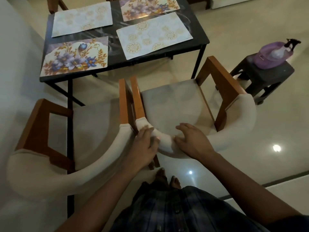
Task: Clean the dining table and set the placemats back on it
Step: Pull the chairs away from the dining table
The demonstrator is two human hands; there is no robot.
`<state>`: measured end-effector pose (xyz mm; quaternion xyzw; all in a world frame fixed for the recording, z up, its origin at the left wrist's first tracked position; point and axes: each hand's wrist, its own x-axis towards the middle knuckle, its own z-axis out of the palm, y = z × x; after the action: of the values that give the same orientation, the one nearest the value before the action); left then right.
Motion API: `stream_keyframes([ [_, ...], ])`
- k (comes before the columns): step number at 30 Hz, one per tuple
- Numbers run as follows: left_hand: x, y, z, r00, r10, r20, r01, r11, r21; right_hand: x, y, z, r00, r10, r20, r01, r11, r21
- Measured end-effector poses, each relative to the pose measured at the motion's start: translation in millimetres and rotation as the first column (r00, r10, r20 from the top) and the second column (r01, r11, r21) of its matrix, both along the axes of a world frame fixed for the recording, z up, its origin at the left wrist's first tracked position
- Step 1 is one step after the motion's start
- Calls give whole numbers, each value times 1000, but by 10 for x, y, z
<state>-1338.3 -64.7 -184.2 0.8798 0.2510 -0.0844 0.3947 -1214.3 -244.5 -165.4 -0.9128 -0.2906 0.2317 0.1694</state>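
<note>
We see our left hand (145, 146) and right hand (192, 141) both curled over the padded curved back of the chair (170, 104), gripping it side by side, with a second chair (93, 131) just beside it on the left. Beyond them, the dining table (114, 49) carries four mats lying flat: a floral placemat (75, 57) near left, a pale placemat (153, 36) near right, and one more of each kind behind. Off to the right, a dark stool (262, 77) bears a purple basin (269, 62) holding a spray bottle (280, 51).
</note>
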Motion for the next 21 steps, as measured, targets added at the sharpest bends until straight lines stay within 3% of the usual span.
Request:
stream_keyframes([
  [11, 1127, -638, -78, 974, -224, 33, 226, 972, -69, 665, -820, 8, 971, -238, 38, 238, 971, -9],
  [21, 2228, -1729, -105, 990, -134, 45, 137, 989, -63, 1844, -2014, -219, 962, -268, 48, 264, 961, 80],
])
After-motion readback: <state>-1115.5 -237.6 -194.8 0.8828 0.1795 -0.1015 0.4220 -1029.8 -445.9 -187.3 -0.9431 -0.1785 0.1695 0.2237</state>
